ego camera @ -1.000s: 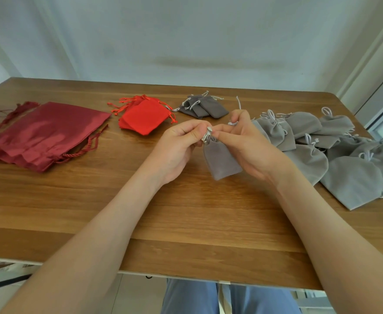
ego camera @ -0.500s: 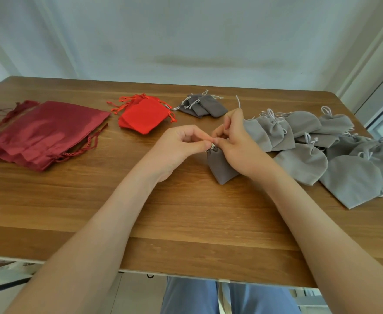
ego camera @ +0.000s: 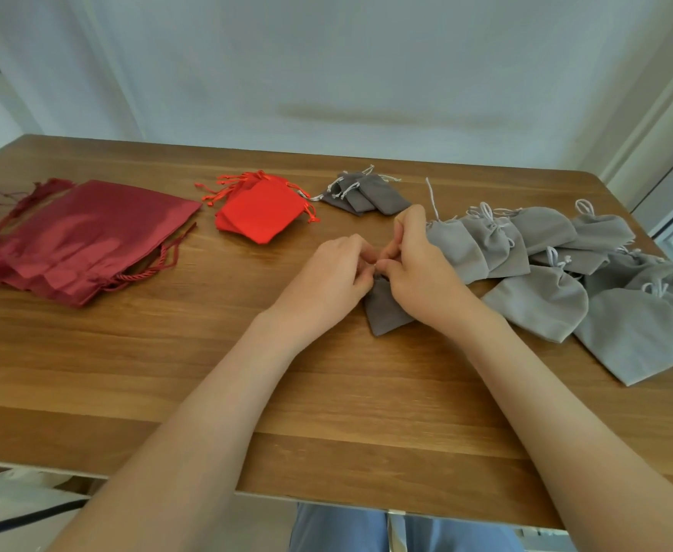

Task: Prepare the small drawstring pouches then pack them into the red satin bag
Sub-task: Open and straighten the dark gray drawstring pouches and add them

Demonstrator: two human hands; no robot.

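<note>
A small dark grey drawstring pouch [ego camera: 384,312] lies on the wooden table [ego camera: 167,372] at mid-centre. My left hand [ego camera: 332,278] and my right hand [ego camera: 418,268] meet over its top end, and the fingertips of both pinch the pouch's neck and cords. The pouch's mouth is hidden under my fingers. A pile of dark red satin bags [ego camera: 75,237] lies at the far left. Bright red small pouches [ego camera: 261,211] sit behind centre-left, beside a few dark grey small pouches [ego camera: 366,193].
Several larger light grey pouches [ego camera: 565,268] with white cords spread over the right side of the table, up to its right edge. A white wall stands behind the table. The table's front edge runs near my forearms.
Both hands have lowered the grey pouch from the air onto the table. The pouch now lies flat, with my fingers still at its neck.
</note>
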